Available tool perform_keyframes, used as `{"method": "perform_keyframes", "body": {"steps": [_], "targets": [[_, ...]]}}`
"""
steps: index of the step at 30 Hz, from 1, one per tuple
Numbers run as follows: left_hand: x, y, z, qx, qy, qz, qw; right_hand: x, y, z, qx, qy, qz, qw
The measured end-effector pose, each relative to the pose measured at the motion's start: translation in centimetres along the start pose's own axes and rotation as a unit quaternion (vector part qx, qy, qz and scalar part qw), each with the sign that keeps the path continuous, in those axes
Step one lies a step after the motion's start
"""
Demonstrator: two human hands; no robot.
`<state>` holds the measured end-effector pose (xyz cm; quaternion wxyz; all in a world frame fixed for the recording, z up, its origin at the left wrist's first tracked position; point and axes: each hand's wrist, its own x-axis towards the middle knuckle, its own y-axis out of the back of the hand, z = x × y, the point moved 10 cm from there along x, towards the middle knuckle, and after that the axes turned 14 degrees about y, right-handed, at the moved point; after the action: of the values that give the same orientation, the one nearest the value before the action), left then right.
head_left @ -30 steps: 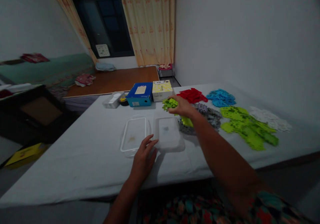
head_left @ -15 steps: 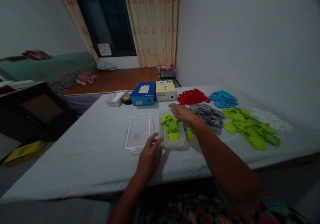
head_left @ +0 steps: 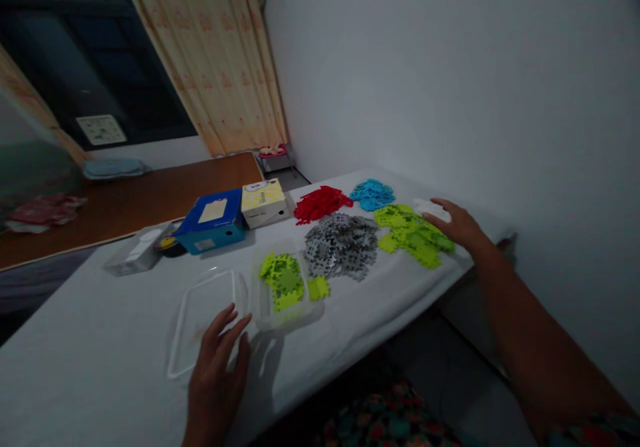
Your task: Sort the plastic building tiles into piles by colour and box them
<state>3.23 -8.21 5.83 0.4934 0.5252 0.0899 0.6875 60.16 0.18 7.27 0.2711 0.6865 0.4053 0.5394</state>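
Note:
A clear plastic container (head_left: 313, 312) holds several lime-green interlocking pieces (head_left: 285, 280). My left hand (head_left: 220, 360) is open beside its near left corner, fingers spread over the edge of the clear lid (head_left: 187, 324), holding nothing. Far to the right, my right hand (head_left: 453, 224) reaches over the lime-green pile (head_left: 415, 234) toward the white pieces (head_left: 425, 205), which it partly hides. Its thumb and fingers are apart, with nothing visible between them. One loose lime-green piece (head_left: 319, 288) lies against the container's right side.
Grey pieces (head_left: 343, 247) are heaped right of the container, with red pieces (head_left: 323, 204) and blue pieces (head_left: 373, 194) behind. A blue box (head_left: 213, 220), a yellow-and-white box (head_left: 264, 202) and a clear tray (head_left: 133, 254) line the back of the white-covered table (head_left: 95, 347).
My right hand has left the container and swung right to the white pieces. My left hand has come slightly away from the container's edge. The view has turned right.

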Motion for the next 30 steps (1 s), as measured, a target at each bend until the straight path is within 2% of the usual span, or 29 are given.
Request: {"method": "perform_keyframes", "body": {"steps": [2,4,7,10,16,26,30], "targets": [[0.4,0.0,0.0,0.005,-0.001,0.001,1.0,-1.4,-2.3,2.3,-0.036,0.008,-0.072,0.997],[0.7,-0.1,0.2,0.012,0.0,0.004,1.0,-2.5,-5.0,2.8,-0.059,0.008,-0.135,0.989],[1.1,-0.4,1.0,0.021,-0.017,0.011,1.0,-3.2,-8.0,1.9,-0.074,-0.019,-0.183,0.98],[1.4,-0.6,2.1,0.03,-0.053,0.019,0.998,-3.0,-9.3,0.5,-0.085,-0.031,-0.199,0.976],[1.7,-0.8,2.8,0.041,-0.072,0.018,0.996,-2.1,-9.5,-0.8,-0.104,-0.02,-0.18,0.978],[1.5,-1.4,2.0,0.047,-0.065,0.005,0.997,-1.5,-8.1,-2.7,-0.118,0.031,-0.127,0.984],[1.5,-1.4,2.0,0.049,-0.067,0.0,0.997,-1.4,-8.0,-3.2,-0.135,0.035,-0.131,0.981]]}}
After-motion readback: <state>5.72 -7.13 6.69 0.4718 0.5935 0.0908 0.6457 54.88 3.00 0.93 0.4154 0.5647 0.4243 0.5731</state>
